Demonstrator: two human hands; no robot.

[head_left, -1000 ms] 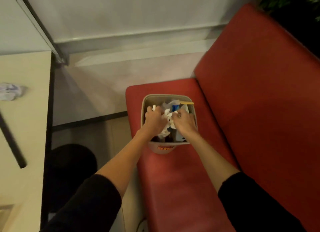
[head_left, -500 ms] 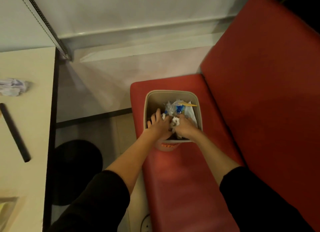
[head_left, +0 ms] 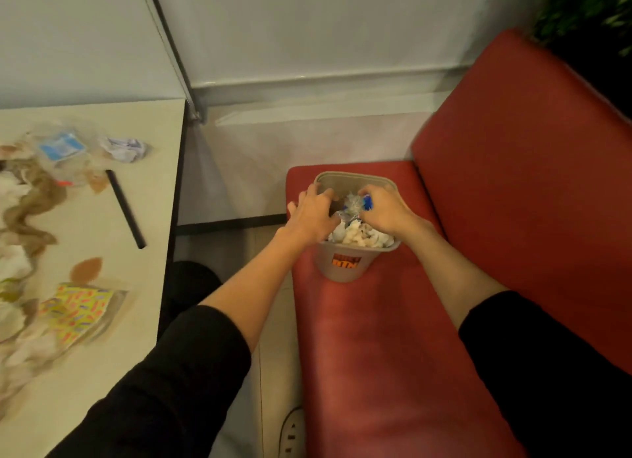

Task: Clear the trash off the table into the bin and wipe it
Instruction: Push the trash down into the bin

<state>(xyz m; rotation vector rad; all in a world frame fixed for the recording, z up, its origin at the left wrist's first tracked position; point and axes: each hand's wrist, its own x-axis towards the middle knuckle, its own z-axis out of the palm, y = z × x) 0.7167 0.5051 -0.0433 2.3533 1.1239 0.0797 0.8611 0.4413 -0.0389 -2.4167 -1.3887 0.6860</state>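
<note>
Dumping step: my left hand (head_left: pixel 313 215) has its fingers (head_left: pixel 319 196) spread at the bin (head_left: pixel 355 176) rim. My right hand (head_left: pixel 386 211) is curled over the trash (head_left: pixel 359 237) inside, grip unclear. Next I'd fetch the litter (head_left: pixel 75 310) lying on the bench (head_left: pixel 102 372).

Small grey plastic bin (head_left: pixel 345 273): its left rim and part of its fill are covered by the left hand (head_left: pixel 313 215). The right hand (head_left: pixel 388 211) lies over the crumpled white paper and clear wrapping (head_left: pixel 359 237) inside the bin. Its fingertips are buried there, so whether they pinch anything cannot be told.

Orange label (head_left: pixel 346 261) on the bin's front: upper line of lettering unreadable.

Cream table (head_left: pixel 147 286), well left of the bin, is cut by the picture's edge. The litter (head_left: pixel 20 197) on it is smeared by blur and most items cannot be identified.

On the floor, nearer the person than the bin, a white marked object (head_left: pixel 294 433) is cut off by the bottom edge.
</note>
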